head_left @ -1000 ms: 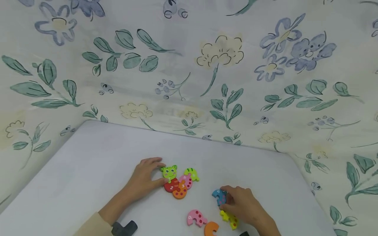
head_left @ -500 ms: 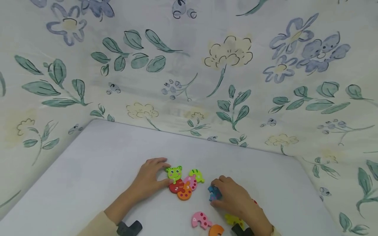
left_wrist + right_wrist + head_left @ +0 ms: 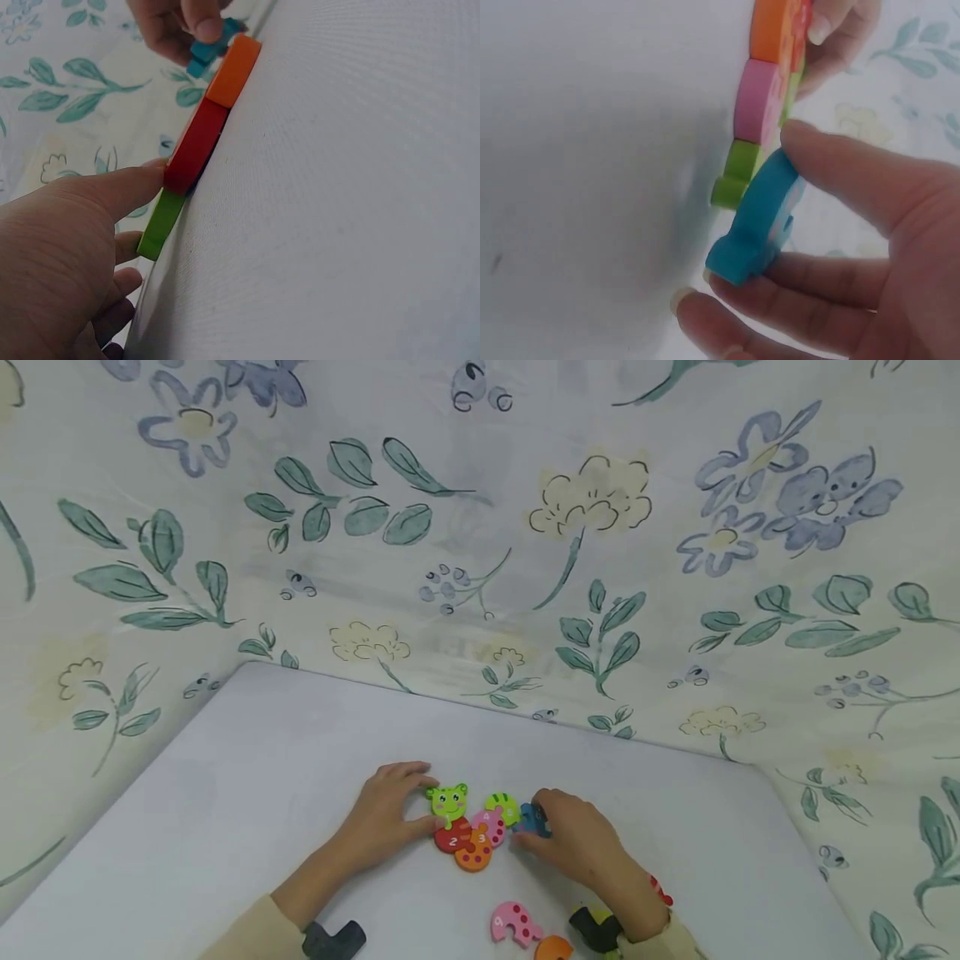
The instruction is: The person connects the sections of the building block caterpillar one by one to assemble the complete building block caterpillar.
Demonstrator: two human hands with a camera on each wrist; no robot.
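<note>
Joined caterpillar puzzle pieces lie on the white table: a green smiling head [image 3: 448, 802], a red piece numbered 2 [image 3: 450, 838], an orange piece numbered 3 [image 3: 474, 860], a pink piece [image 3: 491, 831] and a striped green piece [image 3: 504, 808]. My left hand [image 3: 384, 817] holds the head end, thumb at the red piece and fingers by the head's far side. Between thumb and fingers my right hand [image 3: 583, 839] pinches a blue puzzle piece [image 3: 761, 214]. It is tilted, right beside the striped green piece at the row's free end.
Nearer me lie a loose pink piece [image 3: 513, 923] and an orange piece [image 3: 553, 948]. A red piece [image 3: 660, 890] shows past my right forearm, and a yellow one is mostly hidden by the dark wrist mount [image 3: 596, 930]. Floral fabric [image 3: 450, 568] rises behind the table.
My right hand has carried the blue piece leftward and away from me, from beside the yellow piece to the striped green piece. My left hand stays at the head end.
</note>
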